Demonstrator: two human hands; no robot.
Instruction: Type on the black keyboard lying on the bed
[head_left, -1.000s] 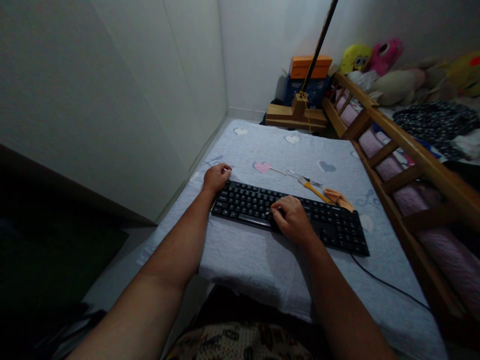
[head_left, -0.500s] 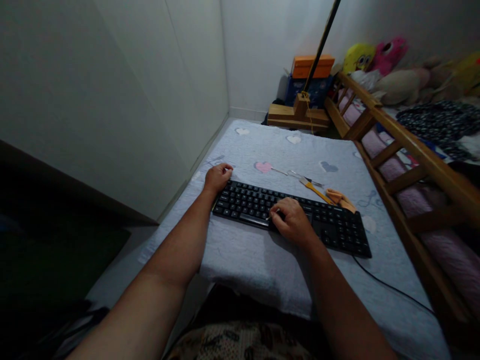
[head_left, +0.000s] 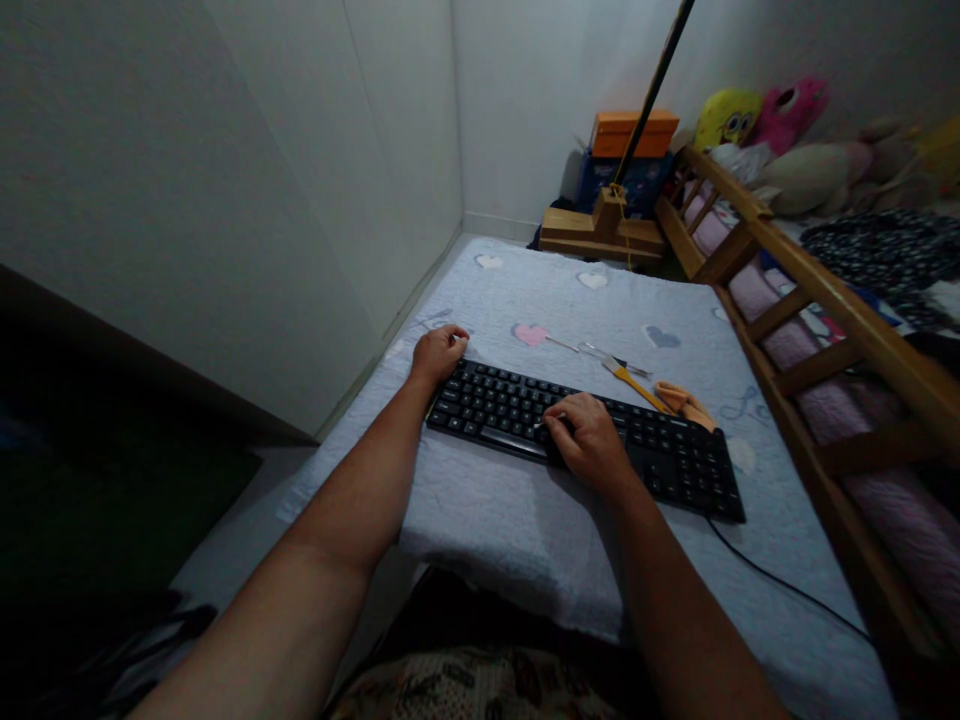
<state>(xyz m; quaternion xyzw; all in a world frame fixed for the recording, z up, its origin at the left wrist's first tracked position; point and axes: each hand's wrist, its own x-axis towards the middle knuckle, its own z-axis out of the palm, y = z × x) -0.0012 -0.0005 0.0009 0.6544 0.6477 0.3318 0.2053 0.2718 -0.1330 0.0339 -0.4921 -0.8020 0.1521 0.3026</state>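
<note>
So the left arm is reaching up from the lower left of the view, and the left hand (head_left: 441, 352) is resting at the far left corner of the black keyboard (head_left: 495, 405), back of the hand up, fingers curling in toward the thumb. Can't really tell if that grip is closing on anything. The right forearm is slanting up and inward from the lower right, with the right hand (head_left: 589, 435) sitting bent over the middle of the keys. Its grip is pinching something small and white (head_left: 540, 425) between thumb and fingers, with just a bit poking out on the left, too tiny to make out properly.

The keyboard is lying flat and a little slanted on the cloth-covered bench (head_left: 517, 540), its cable (head_left: 787, 580) trailing off to the right. Just beyond it, a yellow-handled brush (head_left: 637, 387) and a folded orange cloth (head_left: 684, 404) are lying near its back edge, with some thin metal tools (head_left: 600, 352) a bit further out.

Compared with half a second ago, not much is changing: the whole scene is sitting slightly further right in the view, both hands are keeping pretty much the same spots on the keyboard, and less of the white bit is showing now.
</note>
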